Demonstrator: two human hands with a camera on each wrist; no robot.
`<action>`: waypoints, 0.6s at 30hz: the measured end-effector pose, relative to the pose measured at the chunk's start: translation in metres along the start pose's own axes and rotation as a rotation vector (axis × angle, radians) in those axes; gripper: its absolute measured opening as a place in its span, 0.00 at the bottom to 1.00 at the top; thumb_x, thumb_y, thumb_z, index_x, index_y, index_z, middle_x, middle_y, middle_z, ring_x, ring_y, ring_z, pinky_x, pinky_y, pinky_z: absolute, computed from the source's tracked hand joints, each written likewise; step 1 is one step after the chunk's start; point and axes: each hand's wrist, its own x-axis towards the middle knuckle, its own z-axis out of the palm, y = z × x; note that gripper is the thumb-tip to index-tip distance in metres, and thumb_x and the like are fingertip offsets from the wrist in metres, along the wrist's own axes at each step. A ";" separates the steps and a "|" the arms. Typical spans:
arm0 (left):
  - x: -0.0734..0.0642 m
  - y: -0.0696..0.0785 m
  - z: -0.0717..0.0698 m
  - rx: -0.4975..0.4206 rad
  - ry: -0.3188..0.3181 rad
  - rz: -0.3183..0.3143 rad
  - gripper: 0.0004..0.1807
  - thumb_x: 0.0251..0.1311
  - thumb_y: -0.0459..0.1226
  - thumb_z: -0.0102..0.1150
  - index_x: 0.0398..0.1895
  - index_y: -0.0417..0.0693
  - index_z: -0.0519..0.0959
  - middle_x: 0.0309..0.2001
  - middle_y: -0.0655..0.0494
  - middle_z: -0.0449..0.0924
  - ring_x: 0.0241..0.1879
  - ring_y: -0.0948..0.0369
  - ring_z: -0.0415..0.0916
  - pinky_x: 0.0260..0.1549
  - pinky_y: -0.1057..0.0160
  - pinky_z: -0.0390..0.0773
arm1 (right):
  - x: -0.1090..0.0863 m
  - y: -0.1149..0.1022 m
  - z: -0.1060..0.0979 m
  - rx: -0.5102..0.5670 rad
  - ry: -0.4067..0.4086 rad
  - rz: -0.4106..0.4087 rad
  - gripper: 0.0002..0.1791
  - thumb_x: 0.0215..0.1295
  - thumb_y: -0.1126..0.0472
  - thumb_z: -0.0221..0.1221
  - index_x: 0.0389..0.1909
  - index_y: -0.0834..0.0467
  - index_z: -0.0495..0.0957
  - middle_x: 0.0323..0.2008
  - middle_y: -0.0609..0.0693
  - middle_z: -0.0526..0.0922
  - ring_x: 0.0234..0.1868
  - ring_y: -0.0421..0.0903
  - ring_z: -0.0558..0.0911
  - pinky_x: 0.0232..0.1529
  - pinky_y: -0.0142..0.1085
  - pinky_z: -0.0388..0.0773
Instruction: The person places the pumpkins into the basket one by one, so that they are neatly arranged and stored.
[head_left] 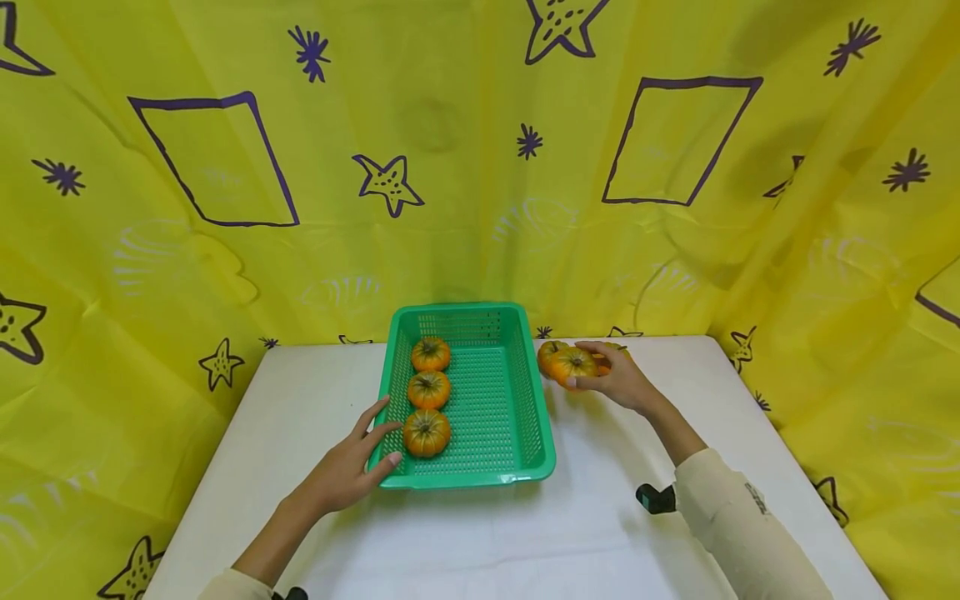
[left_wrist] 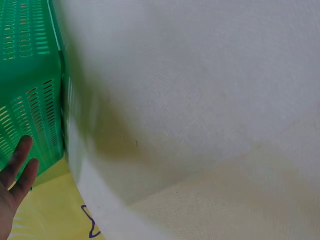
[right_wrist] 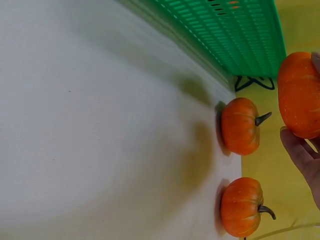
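Note:
My right hand [head_left: 617, 379] holds a small orange pumpkin [head_left: 573, 367] between thumb and fingers, to the right of the green basket [head_left: 542, 417]. In the right wrist view this pumpkin [right_wrist: 300, 95] is raised off the white table. Two more pumpkins stand behind it there, one nearer the basket [right_wrist: 240, 126] and one farther off [right_wrist: 241, 207], both with curved stems. My left hand [head_left: 347, 467] rests at the basket's left rim, fingers spread. Inside, along the left side, three pumpkins sit in a row: far [head_left: 431, 354], middle [head_left: 428, 390] and near [head_left: 426, 433].
The basket stands on a white table [head_left: 480, 533]. Behind and on both sides hangs a yellow curtain [head_left: 450, 250] with dark star and frame drawings, close to the table's far edge. A small black device [head_left: 656, 498] sits at the right sleeve.

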 end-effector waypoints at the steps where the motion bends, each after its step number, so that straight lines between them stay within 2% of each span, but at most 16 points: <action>1: 0.000 0.000 0.000 0.000 0.001 0.000 0.27 0.71 0.53 0.53 0.68 0.53 0.72 0.80 0.53 0.48 0.61 0.41 0.76 0.48 0.40 0.81 | 0.001 -0.001 -0.001 0.010 -0.003 -0.006 0.39 0.62 0.55 0.70 0.71 0.63 0.67 0.67 0.67 0.69 0.61 0.65 0.76 0.57 0.51 0.77; 9: -0.001 -0.001 0.001 -0.002 0.012 0.004 0.27 0.71 0.52 0.54 0.68 0.53 0.73 0.80 0.52 0.49 0.60 0.41 0.77 0.46 0.40 0.81 | 0.010 -0.017 -0.003 0.047 -0.010 -0.035 0.38 0.61 0.58 0.71 0.71 0.61 0.68 0.67 0.64 0.71 0.62 0.65 0.76 0.51 0.40 0.80; 18: 0.000 0.000 0.000 -0.007 -0.001 -0.002 0.27 0.72 0.52 0.53 0.69 0.52 0.72 0.81 0.54 0.47 0.60 0.41 0.77 0.46 0.40 0.81 | 0.023 -0.038 0.001 0.082 -0.047 -0.044 0.38 0.62 0.58 0.69 0.72 0.59 0.67 0.68 0.62 0.70 0.67 0.63 0.72 0.56 0.48 0.78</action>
